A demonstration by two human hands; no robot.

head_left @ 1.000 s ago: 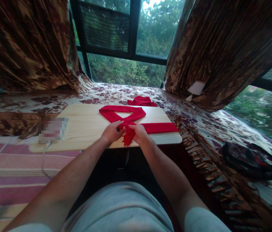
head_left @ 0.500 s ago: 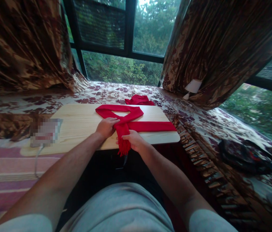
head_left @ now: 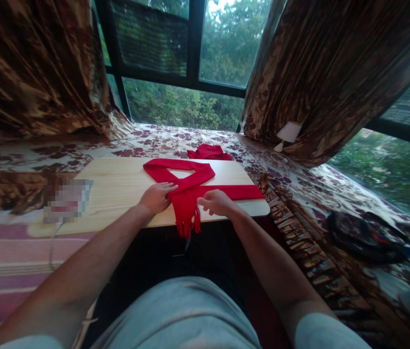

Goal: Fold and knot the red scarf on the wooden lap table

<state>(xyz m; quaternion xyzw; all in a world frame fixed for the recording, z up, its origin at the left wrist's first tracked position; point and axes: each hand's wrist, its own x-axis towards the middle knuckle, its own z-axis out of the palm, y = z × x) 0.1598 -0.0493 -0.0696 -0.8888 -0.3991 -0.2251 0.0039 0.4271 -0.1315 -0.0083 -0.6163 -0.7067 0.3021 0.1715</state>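
A red scarf (head_left: 186, 194) lies on the pale wooden table, looped at the far side with its two lengths crossing near the middle. Its fringed end hangs over the near edge; the other length runs toward the right edge. My left hand (head_left: 156, 197) is at the crossing, fingers over the cloth and closed on its left edge. Just right of the fringed end, my right hand (head_left: 215, 201) is loosely curled with fingers apart, nothing visible in them. It hovers over or rests on the right-hand length; I cannot tell which.
Red cloth (head_left: 209, 151) is heaped behind the wooden table (head_left: 117, 194). A blurred-out object with a cable (head_left: 66, 199) sits at the table's left. A small white lamp (head_left: 288, 133) and a dark bag (head_left: 368, 237) are to the right, on patterned fabric.
My right hand has let go of the fringed end and moved right and slightly up. The fringe has spread out. My left hand stays at the crossing.
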